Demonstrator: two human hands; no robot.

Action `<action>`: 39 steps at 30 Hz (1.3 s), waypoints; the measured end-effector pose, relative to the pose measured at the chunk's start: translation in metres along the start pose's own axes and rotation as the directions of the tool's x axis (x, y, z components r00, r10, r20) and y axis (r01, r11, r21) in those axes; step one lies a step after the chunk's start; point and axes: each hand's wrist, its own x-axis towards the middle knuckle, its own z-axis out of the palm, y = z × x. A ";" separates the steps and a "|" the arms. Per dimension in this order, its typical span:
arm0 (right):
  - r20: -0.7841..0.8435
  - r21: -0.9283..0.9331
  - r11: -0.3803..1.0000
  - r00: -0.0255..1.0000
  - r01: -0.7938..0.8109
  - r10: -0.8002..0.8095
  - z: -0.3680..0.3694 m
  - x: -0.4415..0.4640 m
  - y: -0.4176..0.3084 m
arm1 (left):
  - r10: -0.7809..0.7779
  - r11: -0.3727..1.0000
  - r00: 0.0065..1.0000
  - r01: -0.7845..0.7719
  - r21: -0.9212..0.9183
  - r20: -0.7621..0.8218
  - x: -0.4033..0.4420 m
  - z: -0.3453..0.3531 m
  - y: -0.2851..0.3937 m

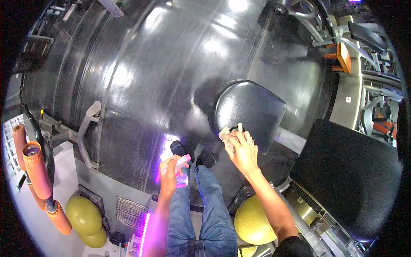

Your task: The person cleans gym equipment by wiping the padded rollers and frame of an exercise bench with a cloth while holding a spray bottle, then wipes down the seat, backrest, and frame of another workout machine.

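Observation:
My left hand (pixel 170 173) is wrapped round a spray bottle (pixel 182 180) with a pink and white trigger head and purple liquid, held above my left leg. On the black padded seat (pixel 252 105), my right hand (pixel 240 147) presses a pale cloth (pixel 224 133) near the pad's front left edge. The fingers are bent over the cloth, and part of it is hidden beneath them. Light reflects off the pad's smooth surface.
A large black pad (pixel 346 180) lies at the right. Yellow balls (pixel 254 220) sit by my right leg and others (pixel 83 215) at lower left. Orange foam rollers (pixel 37 165) stand at the left. A metal bar (pixel 85 132) rises from the dark floor (pixel 141 85).

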 end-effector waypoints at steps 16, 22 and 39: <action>0.347 -0.520 0.809 0.933 0.275 -0.094 0.033 0.028 -0.042 | 0.017 1.000 1.000 -0.017 0.005 -0.023 -0.009 -0.037 -0.007; 0.117 -0.309 0.949 0.993 0.063 -0.028 0.018 -0.034 -0.010 | 0.009 1.000 1.000 -0.009 -0.002 -0.026 -0.011 -0.046 -0.008; 0.778 0.367 -0.846 0.370 0.387 0.507 0.108 0.023 -0.052 | 0.075 0.986 0.997 -0.070 0.148 -0.029 -0.004 -0.028 0.010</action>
